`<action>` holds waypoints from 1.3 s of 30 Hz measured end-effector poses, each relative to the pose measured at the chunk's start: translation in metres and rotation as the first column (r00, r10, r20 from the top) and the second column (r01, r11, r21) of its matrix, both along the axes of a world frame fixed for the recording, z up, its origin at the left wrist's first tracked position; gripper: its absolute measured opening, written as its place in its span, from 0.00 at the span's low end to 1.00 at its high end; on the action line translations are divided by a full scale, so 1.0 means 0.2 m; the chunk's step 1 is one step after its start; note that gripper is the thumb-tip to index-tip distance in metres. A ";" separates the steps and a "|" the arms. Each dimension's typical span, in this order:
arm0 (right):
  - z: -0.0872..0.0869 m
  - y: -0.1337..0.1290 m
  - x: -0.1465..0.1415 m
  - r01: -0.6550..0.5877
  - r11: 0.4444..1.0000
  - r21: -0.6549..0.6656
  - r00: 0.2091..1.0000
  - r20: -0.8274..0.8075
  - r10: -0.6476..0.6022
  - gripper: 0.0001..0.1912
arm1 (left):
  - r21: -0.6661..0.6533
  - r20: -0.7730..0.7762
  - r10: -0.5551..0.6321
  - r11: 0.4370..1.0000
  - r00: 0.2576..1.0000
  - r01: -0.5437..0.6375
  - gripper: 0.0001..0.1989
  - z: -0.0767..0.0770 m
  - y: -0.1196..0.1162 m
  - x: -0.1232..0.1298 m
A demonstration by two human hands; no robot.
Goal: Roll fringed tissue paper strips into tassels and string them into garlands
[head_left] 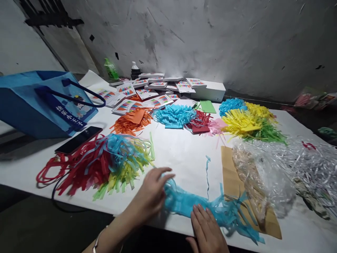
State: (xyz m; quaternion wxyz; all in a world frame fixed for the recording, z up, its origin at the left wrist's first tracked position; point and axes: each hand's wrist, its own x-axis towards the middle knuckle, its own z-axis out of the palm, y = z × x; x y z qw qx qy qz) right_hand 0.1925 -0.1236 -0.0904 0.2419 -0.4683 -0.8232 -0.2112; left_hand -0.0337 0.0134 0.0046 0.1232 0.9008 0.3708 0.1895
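A strip of blue tissue paper (188, 203) with fringed ends lies along the table's front edge. My right hand (206, 226) rests flat on its lower middle, fingers stretched and side by side. At the strip's left fringe is my left hand (154, 189), its fingers loosely bent and somewhat apart; its thumb is mostly hidden. On the right the loose blue fringe (234, 214) spreads over brown cardboard (229, 168). A thin twisted blue scrap (207, 175) lies just beyond the strip. Left of my left hand sits a tassel bundle (116, 161) in red, blue, yellow and green.
A blue bag (34, 105) and a phone (79, 140) are at left. Flat printed packets (158, 86) are piled along the wall. Across the back lie orange (131, 121), blue (173, 114) and yellow tassels (240, 121). Clear plastic (273, 179) and silvery strands (313, 165) cover the right side.
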 end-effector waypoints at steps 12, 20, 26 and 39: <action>0.02 -0.11 -0.02 0.100 0.994 -0.049 0.946 -0.304 -0.110 0.11 | 0.085 0.198 -0.317 0.948 0.928 0.306 0.11 -0.32 -0.30 0.10; 0.12 -0.03 -0.05 0.196 0.952 -0.237 0.855 -0.435 -0.284 0.14 | -0.036 0.223 -0.126 0.990 0.967 0.137 0.10 -0.25 -0.33 0.11; 0.14 0.05 -0.09 0.297 0.910 -0.288 0.803 -0.440 -0.401 0.15 | 0.019 0.009 0.109 0.994 0.994 -0.109 0.08 -0.20 -0.29 0.17; 0.10 -0.10 0.01 -0.008 0.991 -0.130 0.905 -0.423 -0.048 0.10 | 0.169 0.204 -0.358 0.930 0.911 0.327 0.09 -0.31 -0.31 0.08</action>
